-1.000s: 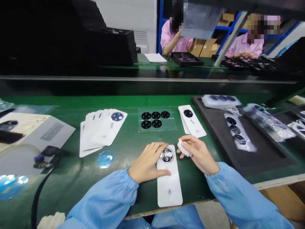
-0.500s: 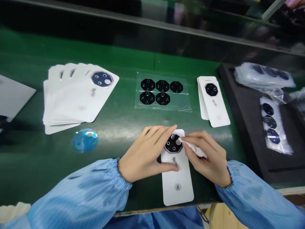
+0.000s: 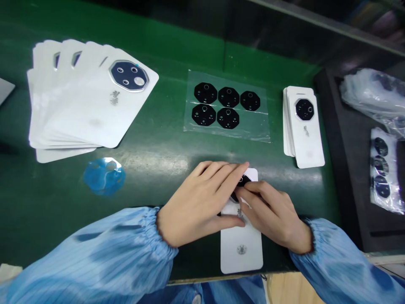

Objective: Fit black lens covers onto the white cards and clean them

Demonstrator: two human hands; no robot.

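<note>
A white phone back cover (image 3: 242, 238) lies upright before me near the table's front edge, its black octagonal camera plate (image 3: 243, 180) partly hidden by my fingers. My left hand (image 3: 204, 198) rests over its left side, fingers stretched out toward the camera plate and thumb on the cover's face. With a pinch of fingertips, my right hand (image 3: 272, 211) presses on the camera plate. A bit of white wiping cloth (image 3: 246, 204) shows below those fingers; most of it is hidden in the grip.
Fanned white back covers (image 3: 95, 109) lie at left, above a blue film piece (image 3: 105, 176). A clear sheet (image 3: 259, 133) bears several black octagonal plates. Further covers (image 3: 308, 143) are stacked at right. Beside them, a dark tray (image 3: 351, 190) holds bagged plates (image 3: 384, 169).
My right hand has moved in over the camera plate, covering more of it and of the cloth. My left hand keeps its place on the cover. The whole view has shifted.
</note>
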